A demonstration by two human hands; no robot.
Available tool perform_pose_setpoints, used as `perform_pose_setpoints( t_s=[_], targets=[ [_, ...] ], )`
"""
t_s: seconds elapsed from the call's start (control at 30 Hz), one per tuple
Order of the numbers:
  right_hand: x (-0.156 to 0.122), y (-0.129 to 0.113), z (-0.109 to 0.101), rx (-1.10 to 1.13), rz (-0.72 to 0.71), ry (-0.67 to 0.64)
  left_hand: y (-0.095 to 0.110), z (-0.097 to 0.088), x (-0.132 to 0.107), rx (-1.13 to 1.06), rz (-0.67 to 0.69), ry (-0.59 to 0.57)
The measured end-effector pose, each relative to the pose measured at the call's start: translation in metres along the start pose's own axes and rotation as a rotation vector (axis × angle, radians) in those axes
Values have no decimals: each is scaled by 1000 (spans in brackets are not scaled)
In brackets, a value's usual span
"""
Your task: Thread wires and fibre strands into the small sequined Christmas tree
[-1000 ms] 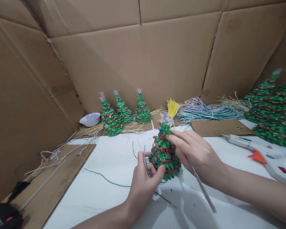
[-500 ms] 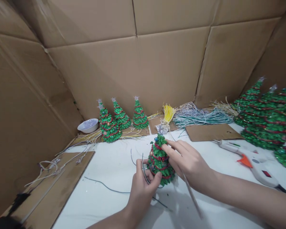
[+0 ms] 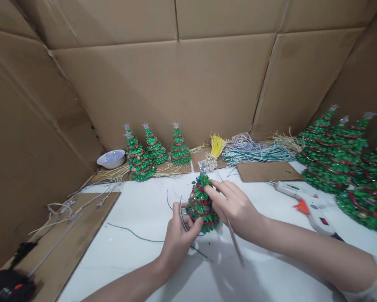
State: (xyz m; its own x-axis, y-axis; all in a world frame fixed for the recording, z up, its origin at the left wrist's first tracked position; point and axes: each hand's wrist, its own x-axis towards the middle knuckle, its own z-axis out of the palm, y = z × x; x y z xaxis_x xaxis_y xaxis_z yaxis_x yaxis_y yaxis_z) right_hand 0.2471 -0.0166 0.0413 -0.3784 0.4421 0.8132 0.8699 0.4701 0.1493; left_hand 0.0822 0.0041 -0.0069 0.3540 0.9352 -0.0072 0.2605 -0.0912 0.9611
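Note:
A miniature Christmas tree (image 3: 204, 205), green with red garland, small baubles and a clear star on top, stands slightly tilted between my two hands. My left hand (image 3: 180, 228) is closed around its lower left side, thumb in front. Fingers of my right hand (image 3: 234, 205) press on its upper right side. A thin stick (image 3: 236, 245) slants down from under my right palm; how it is held is hidden. Thin dark green wires (image 3: 134, 235) stick out around the tree's base and past my left hand.
Behind stand more miniature trees (image 3: 180, 147), a white bowl (image 3: 111, 159) and bundles of wire (image 3: 257, 153). At right lie a glue gun (image 3: 316, 214), a cardboard piece (image 3: 267, 172) and larger trees (image 3: 367, 205). Cardboard (image 3: 71, 235) with wires and a black-orange tool (image 3: 10, 285) is at left.
The camera view has shifted, so the whole scene sits further left and slightly higher. Both hands keep about the same hold on the tree.

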Motion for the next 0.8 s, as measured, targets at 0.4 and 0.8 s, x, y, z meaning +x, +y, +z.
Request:
perform_pose_setpoints(
  t_s=[0.4, 0.8],
  targets=[
    [-3, 12, -1, 192, 49, -56, -2, -2, 5, -70, -12, 1],
    [-7, 17, 4, 168, -2, 3, 1, -23, 36, 99, -47, 213]
  ],
)
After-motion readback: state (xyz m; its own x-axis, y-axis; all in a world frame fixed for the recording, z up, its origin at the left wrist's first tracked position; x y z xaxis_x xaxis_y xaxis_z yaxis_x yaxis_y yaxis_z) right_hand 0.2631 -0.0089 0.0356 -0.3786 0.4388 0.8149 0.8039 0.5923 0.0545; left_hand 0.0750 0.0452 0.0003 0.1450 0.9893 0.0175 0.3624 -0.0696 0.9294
